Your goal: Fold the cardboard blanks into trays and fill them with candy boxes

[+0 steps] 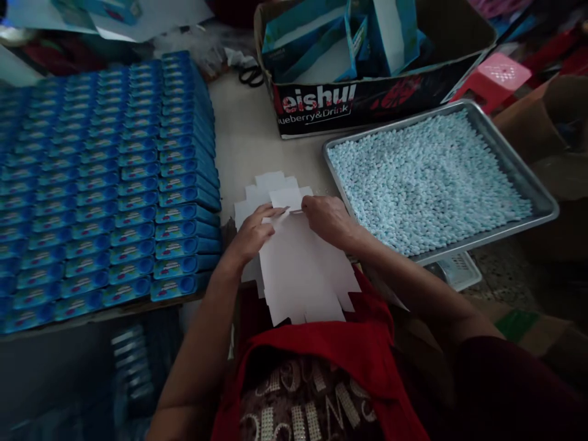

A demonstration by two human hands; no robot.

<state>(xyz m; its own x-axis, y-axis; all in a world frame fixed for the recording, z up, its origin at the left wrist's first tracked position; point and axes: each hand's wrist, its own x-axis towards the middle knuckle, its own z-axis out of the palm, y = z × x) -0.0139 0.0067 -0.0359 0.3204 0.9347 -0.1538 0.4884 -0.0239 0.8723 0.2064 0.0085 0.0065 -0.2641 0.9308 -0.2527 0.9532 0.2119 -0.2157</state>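
Observation:
A white die-cut carton blank with notched edges lies in front of me, its near end reaching over the table edge to my red apron. More white blanks lie under it. My left hand grips the blank's far left side, fingers stretched along a raised flap. Opposite it, my right hand pinches the same fold at the right, its fingertips curled. The two hands are a short way apart. Exactly how the flap sits between the fingers is partly hidden.
Rows of small blue boxes fill the left side. A metal tray of pale blue-white pellets stands at the right. Behind is a printed cardboard box holding blue cartons. Black-handled scissors lie beside it.

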